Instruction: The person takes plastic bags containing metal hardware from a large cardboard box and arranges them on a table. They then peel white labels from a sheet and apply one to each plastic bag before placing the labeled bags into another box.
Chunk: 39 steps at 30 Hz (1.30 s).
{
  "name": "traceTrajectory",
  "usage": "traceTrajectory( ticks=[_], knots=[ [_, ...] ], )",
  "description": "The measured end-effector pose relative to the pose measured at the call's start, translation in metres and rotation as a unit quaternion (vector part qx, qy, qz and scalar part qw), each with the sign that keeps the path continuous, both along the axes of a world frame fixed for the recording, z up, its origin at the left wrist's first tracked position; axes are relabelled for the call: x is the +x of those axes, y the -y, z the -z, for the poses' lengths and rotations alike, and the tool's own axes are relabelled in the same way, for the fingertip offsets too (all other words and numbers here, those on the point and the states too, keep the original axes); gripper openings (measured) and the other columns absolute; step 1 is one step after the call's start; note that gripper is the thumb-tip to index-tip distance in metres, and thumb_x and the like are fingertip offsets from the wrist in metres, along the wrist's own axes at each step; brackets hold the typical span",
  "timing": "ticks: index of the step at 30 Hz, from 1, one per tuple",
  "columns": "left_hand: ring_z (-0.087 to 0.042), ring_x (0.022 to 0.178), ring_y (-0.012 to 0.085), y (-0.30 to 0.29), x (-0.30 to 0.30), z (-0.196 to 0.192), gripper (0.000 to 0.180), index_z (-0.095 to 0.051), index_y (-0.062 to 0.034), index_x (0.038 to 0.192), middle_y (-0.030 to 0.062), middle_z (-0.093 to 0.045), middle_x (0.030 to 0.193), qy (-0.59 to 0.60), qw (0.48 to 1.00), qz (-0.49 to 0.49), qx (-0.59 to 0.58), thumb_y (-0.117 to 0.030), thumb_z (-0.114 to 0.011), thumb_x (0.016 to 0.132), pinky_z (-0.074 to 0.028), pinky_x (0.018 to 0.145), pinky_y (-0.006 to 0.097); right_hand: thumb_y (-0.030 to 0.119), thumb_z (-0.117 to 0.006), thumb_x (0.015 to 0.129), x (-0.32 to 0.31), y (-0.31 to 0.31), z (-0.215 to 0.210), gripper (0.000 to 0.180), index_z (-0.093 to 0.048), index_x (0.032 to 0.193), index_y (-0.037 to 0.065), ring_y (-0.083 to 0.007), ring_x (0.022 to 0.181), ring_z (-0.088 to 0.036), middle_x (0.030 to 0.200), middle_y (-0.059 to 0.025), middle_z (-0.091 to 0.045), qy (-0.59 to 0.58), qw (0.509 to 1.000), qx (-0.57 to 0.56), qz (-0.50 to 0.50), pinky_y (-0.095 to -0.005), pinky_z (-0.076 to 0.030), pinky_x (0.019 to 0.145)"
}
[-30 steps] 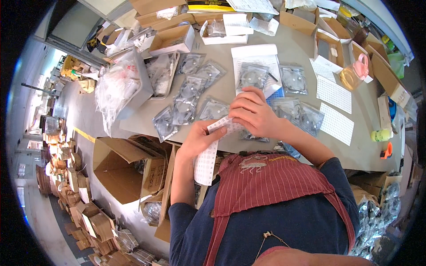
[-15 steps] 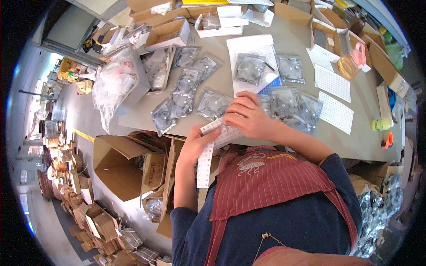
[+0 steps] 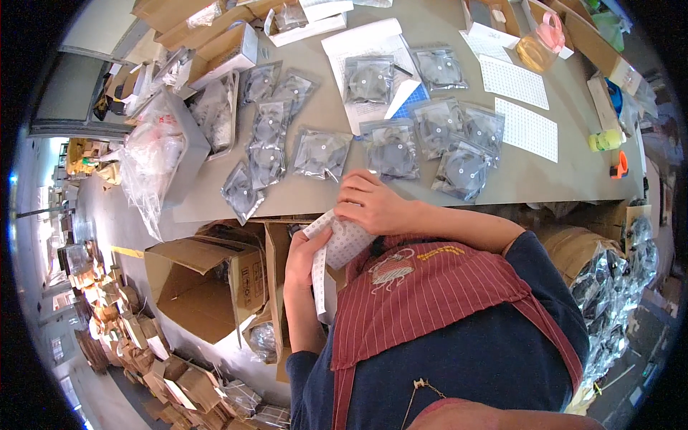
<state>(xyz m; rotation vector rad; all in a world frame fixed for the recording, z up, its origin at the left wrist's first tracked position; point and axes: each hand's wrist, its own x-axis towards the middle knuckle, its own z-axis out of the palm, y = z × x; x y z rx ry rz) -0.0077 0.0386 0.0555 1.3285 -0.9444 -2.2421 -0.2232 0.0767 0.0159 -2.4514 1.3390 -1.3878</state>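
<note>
Just off the table's front edge, in front of my apron, I hold a white sheet of small printed round stickers (image 3: 349, 242), with a narrow strip hanging down on its left side. My left hand (image 3: 308, 247) pinches the sheet and strip, thumb on top. Bent over the sheet's upper edge is my right hand (image 3: 373, 206), its fingers closed there; the fingertips are partly hidden. Beyond it on the table lie clear zip bags with dark round parts, among them one bag (image 3: 390, 150) straight ahead and another bag (image 3: 322, 153) to its left.
White dotted sticker sheets (image 3: 527, 129) lie at the right, near a pink-lidded bottle (image 3: 542, 43) and an orange tape dispenser (image 3: 619, 165). A paper pad (image 3: 344, 54) lies at the back. On the left stands a plastic-lined bin (image 3: 188, 154); below it, an open carton (image 3: 193, 287).
The view has turned, so the table things sit elsewhere in it. My hands have drawn back toward my body with the sticker sheet, uncovering bags on the table.
</note>
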Motion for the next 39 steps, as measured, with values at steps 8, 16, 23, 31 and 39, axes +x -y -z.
traceTrajectory(
  ticks=[8, 16, 23, 31, 39],
  knots=[
    [-0.069, 0.086, 0.022, 0.011, 0.022, 0.02, 0.028, -0.062, 0.0069, 0.113, 0.0148, -0.069, 0.102, -0.007, 0.999, -0.039, 0.021, -0.009, -0.063, 0.09, -0.055, 0.075, 0.034, 0.012, -0.063, 0.079, -0.016, 0.011, 0.005, 0.011, -0.062, 0.089, 0.008, -0.0299, 0.093, -0.058, 0.087, -0.0095, -0.06, -0.004, 0.995, 0.091, 0.032, -0.0419, -0.046, 0.087],
    [-0.07, 0.085, 0.0262, 0.027, 0.056, 0.031, 0.032, -0.06, 0.0102, 0.115, 0.02, -0.068, 0.103, -0.019, 0.996, -0.086, 0.033, -0.007, -0.064, 0.088, -0.056, 0.076, 0.036, 0.017, -0.063, 0.076, -0.09, 0.041, 0.053, 0.013, -0.065, 0.08, 0.005, -0.031, 0.089, -0.06, 0.077, -0.0122, -0.066, -0.195, 0.925, 0.262, 0.192, -0.045, -0.045, 0.085],
    [-0.069, 0.088, 0.0257, 0.033, 0.079, 0.037, 0.033, -0.059, 0.0111, 0.117, 0.0196, -0.068, 0.106, -0.046, 0.992, -0.11, 0.045, -0.008, -0.062, 0.09, -0.056, 0.078, 0.036, 0.019, -0.069, 0.073, -0.083, 0.069, 0.031, 0.019, -0.067, 0.084, 0.004, -0.0278, 0.096, -0.06, 0.078, -0.0106, -0.068, -0.345, 0.841, 0.31, 0.279, -0.0443, -0.045, 0.086],
    [-0.069, 0.083, 0.0205, 0.042, 0.095, 0.051, 0.033, -0.062, 0.0091, 0.112, 0.0147, -0.07, 0.101, -0.029, 0.997, -0.067, 0.019, -0.014, -0.066, 0.089, -0.054, 0.072, 0.032, 0.005, -0.06, 0.076, -0.009, 0.147, 0.026, 0.018, -0.054, 0.093, 0.007, -0.0277, 0.094, -0.054, 0.084, -0.0083, -0.061, -0.192, 0.92, 0.337, -0.053, -0.039, -0.047, 0.077],
    [-0.068, 0.078, 0.0165, 0.048, 0.115, 0.047, 0.031, -0.064, 0.008, 0.111, 0.0122, -0.07, 0.097, -0.029, 0.999, -0.039, 0.0, -0.015, -0.065, 0.09, -0.053, 0.069, 0.029, 0.005, -0.065, 0.073, 0.023, 0.189, 0.041, 0.022, -0.053, 0.092, 0.003, -0.0294, 0.098, -0.054, 0.088, -0.0106, -0.062, -0.397, 0.847, 0.333, -0.119, -0.0415, -0.048, 0.079]
  ],
)
